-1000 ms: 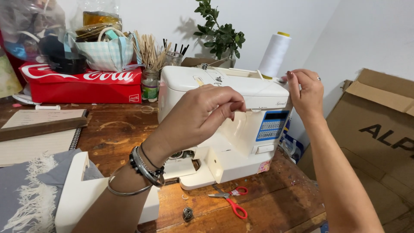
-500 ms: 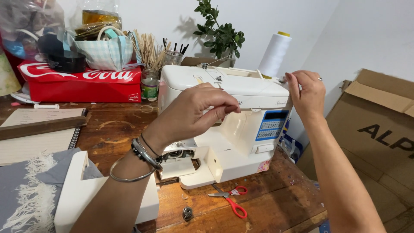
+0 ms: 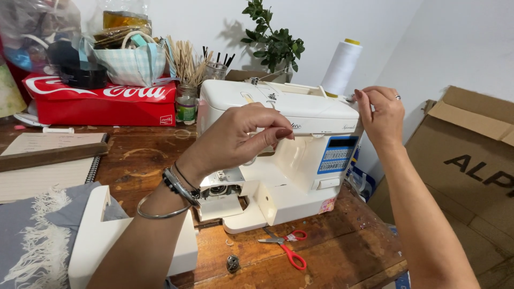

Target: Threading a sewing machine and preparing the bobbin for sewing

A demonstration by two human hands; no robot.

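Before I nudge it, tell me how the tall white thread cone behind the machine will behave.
The thread cone stands tall and narrow, so it probably tips easily. Being wound thread, it is likely light and soft. Once down, its round tapered body would probably roll in a curve.

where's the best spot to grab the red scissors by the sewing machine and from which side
Take the red scissors by the red handle loops, coming from above on the near, table-edge side. They lie flat on the wooden table, slightly open, loops toward the front edge and metal blades pointing left toward the sewing machine base. The loops are clear of other things; the blades lie closer to the base.
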